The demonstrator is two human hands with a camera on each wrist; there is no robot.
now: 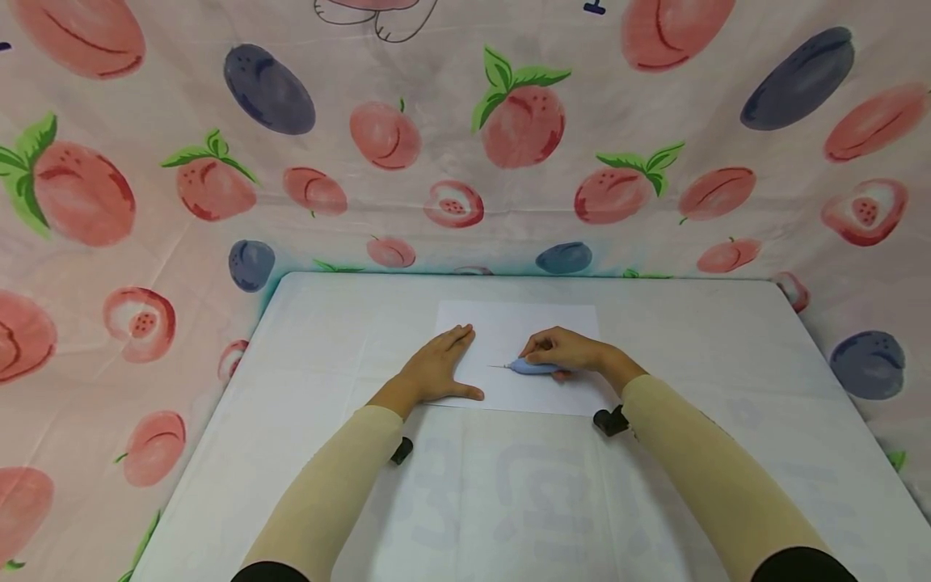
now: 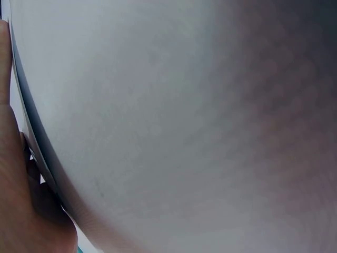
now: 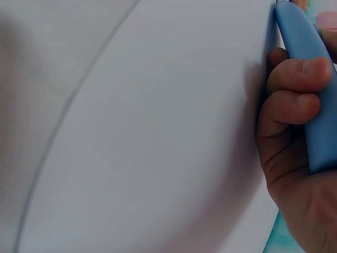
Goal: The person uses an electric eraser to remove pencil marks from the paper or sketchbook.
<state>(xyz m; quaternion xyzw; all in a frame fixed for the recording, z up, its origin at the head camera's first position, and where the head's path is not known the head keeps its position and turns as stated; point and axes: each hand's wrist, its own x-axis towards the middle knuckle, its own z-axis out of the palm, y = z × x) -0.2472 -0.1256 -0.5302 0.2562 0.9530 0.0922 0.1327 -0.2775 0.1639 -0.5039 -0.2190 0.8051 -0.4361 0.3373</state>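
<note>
A white sheet of paper [image 1: 509,323] lies on the table. My left hand [image 1: 440,364] rests on its left part, fingers extended and thumb spread towards the right; in the left wrist view only part of the hand [image 2: 21,190] shows at the left edge. My right hand [image 1: 570,352] grips a light-blue handled tool [image 1: 531,367] over the paper. A thin dark line runs leftward from the tool's front end; whether it is a slender tip or a mark on the paper, I cannot tell. Up close, curled fingers [image 3: 295,95] wrap the smooth blue handle [image 3: 300,31].
The white-covered table [image 1: 327,323] meets a fruit-printed cloth [image 1: 451,121] at its back and sides. Small black devices sit under both wrists, one by the left cuff [image 1: 402,450] and one by the right cuff [image 1: 611,421].
</note>
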